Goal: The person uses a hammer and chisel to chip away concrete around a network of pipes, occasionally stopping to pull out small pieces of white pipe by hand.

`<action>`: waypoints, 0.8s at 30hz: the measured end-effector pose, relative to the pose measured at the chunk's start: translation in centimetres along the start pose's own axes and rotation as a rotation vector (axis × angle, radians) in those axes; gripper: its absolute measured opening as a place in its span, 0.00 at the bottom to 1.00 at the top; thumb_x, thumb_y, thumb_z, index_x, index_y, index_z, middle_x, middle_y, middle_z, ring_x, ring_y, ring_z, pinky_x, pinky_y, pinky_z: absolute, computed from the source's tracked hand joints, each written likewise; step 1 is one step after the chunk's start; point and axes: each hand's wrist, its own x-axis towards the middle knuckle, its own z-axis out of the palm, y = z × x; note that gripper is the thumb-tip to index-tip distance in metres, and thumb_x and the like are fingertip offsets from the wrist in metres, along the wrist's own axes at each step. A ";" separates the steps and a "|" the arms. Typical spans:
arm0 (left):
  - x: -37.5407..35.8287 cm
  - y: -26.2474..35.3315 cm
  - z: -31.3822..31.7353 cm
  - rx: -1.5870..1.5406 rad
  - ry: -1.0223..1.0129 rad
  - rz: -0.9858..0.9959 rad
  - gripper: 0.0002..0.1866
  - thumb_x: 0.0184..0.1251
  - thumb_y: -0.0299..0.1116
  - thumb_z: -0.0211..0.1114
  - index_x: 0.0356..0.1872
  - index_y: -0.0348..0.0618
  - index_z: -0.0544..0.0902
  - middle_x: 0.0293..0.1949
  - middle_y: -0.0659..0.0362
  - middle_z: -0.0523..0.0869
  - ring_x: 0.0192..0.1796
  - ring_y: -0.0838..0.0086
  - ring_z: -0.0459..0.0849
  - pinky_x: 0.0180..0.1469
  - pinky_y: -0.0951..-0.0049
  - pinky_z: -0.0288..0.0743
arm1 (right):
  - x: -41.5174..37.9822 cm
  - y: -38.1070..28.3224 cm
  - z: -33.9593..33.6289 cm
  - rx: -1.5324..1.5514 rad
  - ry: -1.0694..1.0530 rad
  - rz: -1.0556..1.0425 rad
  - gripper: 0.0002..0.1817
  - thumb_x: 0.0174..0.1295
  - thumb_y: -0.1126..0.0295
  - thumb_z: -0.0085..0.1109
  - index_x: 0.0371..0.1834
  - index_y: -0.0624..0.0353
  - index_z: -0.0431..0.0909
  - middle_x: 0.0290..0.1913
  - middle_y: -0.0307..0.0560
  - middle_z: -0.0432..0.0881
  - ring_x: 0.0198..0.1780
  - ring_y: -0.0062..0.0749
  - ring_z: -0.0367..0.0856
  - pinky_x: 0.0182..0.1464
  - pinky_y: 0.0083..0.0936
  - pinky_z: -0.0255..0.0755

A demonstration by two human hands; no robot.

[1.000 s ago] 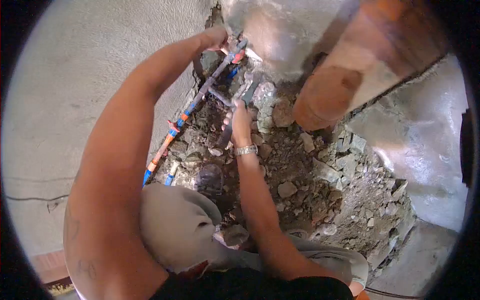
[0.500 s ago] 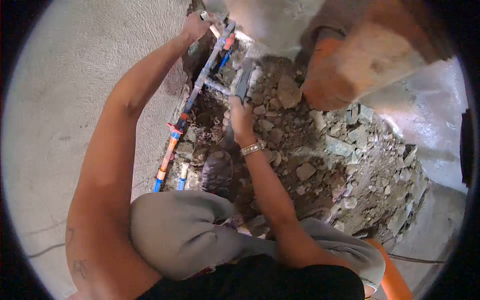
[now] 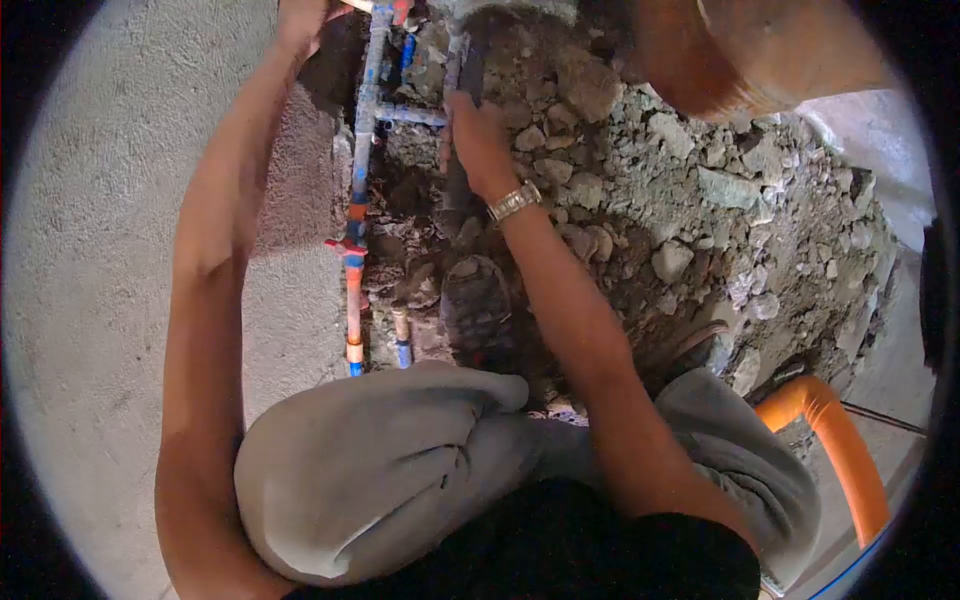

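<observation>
At the top edge, my left hand (image 3: 303, 28) is closed at the end of a short pale pipe (image 3: 357, 5), and the frame cuts off part of it. That piece meets a grey pipe line (image 3: 366, 110) running down the trench, with a side branch (image 3: 415, 116) pointing right. My right hand (image 3: 480, 140), below a metal watch (image 3: 515, 201), is wrapped round a long dark grey tool (image 3: 467, 85) just past the branch's end. The tool's kind I cannot tell. Lower on the line sits a red-handled valve (image 3: 345, 247).
Broken stones and soil (image 3: 640, 200) fill the trench to the right. A large orange pipe (image 3: 690, 60) crosses the top right, and an orange elbow pipe (image 3: 815, 405) lies at lower right. Rough concrete (image 3: 110, 250) borders the left. A short capped pipe (image 3: 402, 335) stands near my knee.
The view has shifted, so the pipe line looks more upright and higher in frame. Both hands stay near the pipes, my left now partly out at the top. The orange elbow shows more.
</observation>
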 end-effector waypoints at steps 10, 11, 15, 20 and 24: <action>-1.7 2.0 2.3 -0.024 0.094 0.029 0.14 0.77 0.41 0.56 0.51 0.42 0.77 0.43 0.57 0.83 0.43 0.65 0.86 0.45 0.60 0.85 | 1.1 -1.5 1.2 0.010 -0.032 0.029 0.16 0.64 0.57 0.55 0.26 0.59 0.69 0.19 0.43 0.73 0.16 0.30 0.73 0.17 0.33 0.72; -1.6 1.8 2.0 -0.002 0.088 0.020 0.15 0.77 0.43 0.55 0.51 0.42 0.76 0.44 0.57 0.83 0.45 0.65 0.85 0.47 0.60 0.85 | 1.2 -1.3 1.2 0.018 -0.031 0.031 0.16 0.64 0.57 0.55 0.26 0.59 0.69 0.19 0.43 0.73 0.16 0.30 0.73 0.17 0.33 0.72; -1.5 1.2 1.7 -0.016 0.041 0.023 0.18 0.77 0.47 0.55 0.52 0.42 0.76 0.48 0.55 0.82 0.50 0.64 0.83 0.53 0.59 0.83 | 0.9 -1.7 1.5 0.037 -0.022 0.062 0.16 0.63 0.58 0.56 0.29 0.60 0.69 0.20 0.43 0.73 0.17 0.30 0.74 0.18 0.33 0.73; -1.9 2.8 2.6 -0.017 0.037 0.000 0.18 0.75 0.46 0.57 0.54 0.43 0.74 0.50 0.54 0.80 0.51 0.63 0.82 0.54 0.59 0.82 | 0.7 -1.9 1.9 0.043 -0.004 0.091 0.16 0.63 0.57 0.56 0.31 0.60 0.69 0.21 0.42 0.73 0.18 0.30 0.74 0.18 0.33 0.72; -1.7 3.2 3.3 0.063 0.111 0.040 0.19 0.74 0.46 0.59 0.54 0.43 0.73 0.48 0.55 0.80 0.51 0.63 0.82 0.53 0.58 0.82 | 1.0 -1.5 1.9 0.082 -0.003 0.101 0.16 0.62 0.57 0.56 0.32 0.61 0.69 0.21 0.43 0.73 0.18 0.31 0.74 0.19 0.34 0.72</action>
